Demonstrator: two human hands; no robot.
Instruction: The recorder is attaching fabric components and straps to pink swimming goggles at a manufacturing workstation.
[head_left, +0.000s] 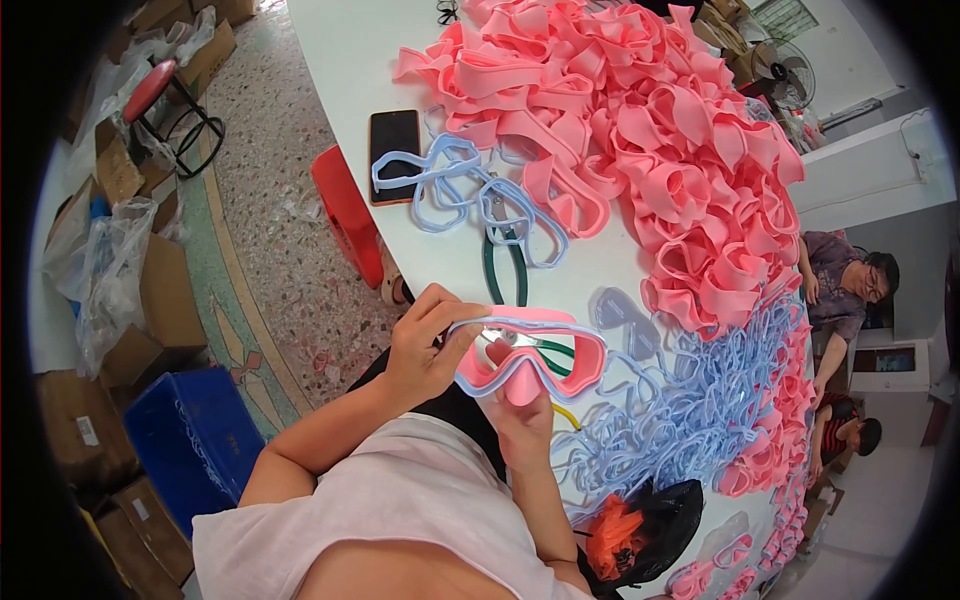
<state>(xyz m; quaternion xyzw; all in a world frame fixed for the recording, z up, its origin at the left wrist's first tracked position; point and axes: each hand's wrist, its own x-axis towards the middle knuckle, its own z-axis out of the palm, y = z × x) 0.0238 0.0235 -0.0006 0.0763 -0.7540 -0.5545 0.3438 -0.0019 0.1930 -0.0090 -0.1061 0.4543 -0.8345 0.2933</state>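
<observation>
Both hands hold a diving mask (522,384), a pink soft skirt with a light blue frame around its front. My left hand (428,345) pinches its upper left edge between thumb and fingers. My right hand (522,425) grips it from below, by the nose pocket, and some of its fingers are hidden behind the mask. Green-handled pliers (490,265) lie on the table just beyond, under several loose light blue frames (440,185). Another green handle (557,349) shows through the mask opening. A clear lens piece (625,320) lies to the right.
A large heap of pink skirts (640,110) covers the far table (335,50), with a tangle of blue frames (660,410) at right. A phone (394,150) lies near the edge. A red stool (345,215) and blue bin (190,440) stand left. Two people (840,285) sit at right.
</observation>
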